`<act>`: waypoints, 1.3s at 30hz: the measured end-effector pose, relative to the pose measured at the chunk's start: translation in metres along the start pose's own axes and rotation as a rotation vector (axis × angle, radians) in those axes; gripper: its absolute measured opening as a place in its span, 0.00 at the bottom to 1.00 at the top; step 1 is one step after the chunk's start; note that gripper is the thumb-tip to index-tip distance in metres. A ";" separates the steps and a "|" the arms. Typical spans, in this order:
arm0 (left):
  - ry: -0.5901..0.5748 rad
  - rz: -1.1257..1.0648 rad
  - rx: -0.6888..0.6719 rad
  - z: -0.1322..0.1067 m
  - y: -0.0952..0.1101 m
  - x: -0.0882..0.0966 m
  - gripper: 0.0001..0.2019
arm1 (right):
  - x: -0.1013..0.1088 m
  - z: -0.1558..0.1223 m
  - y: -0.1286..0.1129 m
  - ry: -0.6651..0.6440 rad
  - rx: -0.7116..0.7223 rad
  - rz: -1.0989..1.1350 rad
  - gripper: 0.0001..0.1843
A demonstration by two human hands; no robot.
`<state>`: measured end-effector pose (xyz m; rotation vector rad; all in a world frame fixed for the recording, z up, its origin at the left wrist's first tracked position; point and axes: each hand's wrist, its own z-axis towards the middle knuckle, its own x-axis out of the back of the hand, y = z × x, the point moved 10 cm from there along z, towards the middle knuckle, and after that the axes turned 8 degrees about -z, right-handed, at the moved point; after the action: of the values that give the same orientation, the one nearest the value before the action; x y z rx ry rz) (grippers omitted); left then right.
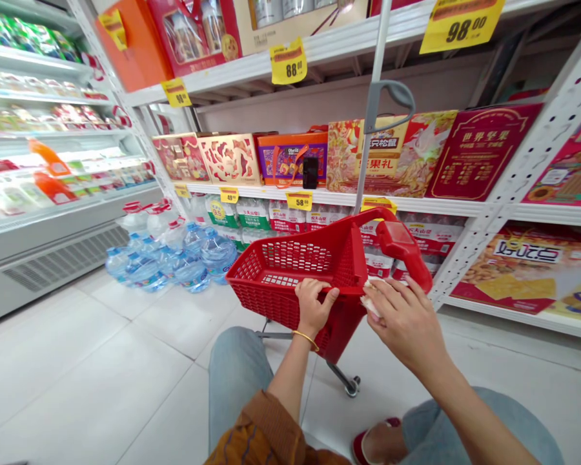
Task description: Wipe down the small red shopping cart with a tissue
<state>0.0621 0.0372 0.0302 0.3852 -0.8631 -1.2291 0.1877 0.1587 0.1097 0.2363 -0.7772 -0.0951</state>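
Two hands work the near rim of the red cart, which stands on the floor just ahead, long axis left-right: left hand curls over mid-rim, right hand, nearer the handle, holds a white wipe against the rear corner.

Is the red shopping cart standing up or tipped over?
Standing up. The cart has its basket opening upward and a wheel down by the floor. The left hand holds the basket.
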 end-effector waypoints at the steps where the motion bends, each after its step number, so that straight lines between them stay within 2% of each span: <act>1: 0.008 -0.001 -0.002 -0.001 0.001 0.002 0.12 | 0.000 0.000 -0.001 0.000 0.006 0.004 0.16; 4: 0.032 0.037 0.005 -0.005 0.009 0.006 0.12 | 0.000 0.000 -0.006 0.002 -0.006 -0.001 0.17; 8: 0.105 0.111 0.047 -0.012 0.035 0.009 0.13 | 0.000 0.001 -0.012 0.000 -0.051 -0.017 0.18; 9: 0.112 0.093 0.036 -0.013 0.045 0.006 0.15 | 0.001 0.002 -0.014 0.005 -0.055 -0.024 0.18; 11: 0.051 0.029 0.001 -0.013 0.063 -0.006 0.16 | 0.003 0.001 -0.019 0.020 -0.051 -0.038 0.17; 13: 0.033 -0.071 0.024 -0.011 0.071 -0.014 0.17 | 0.002 0.000 -0.023 0.027 -0.036 -0.040 0.18; 16: 0.032 -0.159 0.040 -0.008 0.072 -0.017 0.20 | 0.001 -0.003 -0.025 0.057 -0.018 -0.022 0.19; 21: -0.035 -0.181 -0.027 -0.008 0.071 -0.021 0.18 | 0.005 -0.006 -0.020 0.099 0.004 -0.001 0.17; 28: 0.029 -0.136 -0.035 -0.011 0.070 -0.017 0.14 | 0.016 -0.010 -0.013 0.136 0.025 0.022 0.16; 39: 0.052 -0.110 -0.032 -0.011 0.065 -0.009 0.18 | 0.026 -0.011 -0.014 0.160 0.026 0.075 0.18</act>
<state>0.1123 0.0647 0.0642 0.4418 -0.7851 -1.3276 0.2134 0.1424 0.1163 0.2361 -0.6280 0.0046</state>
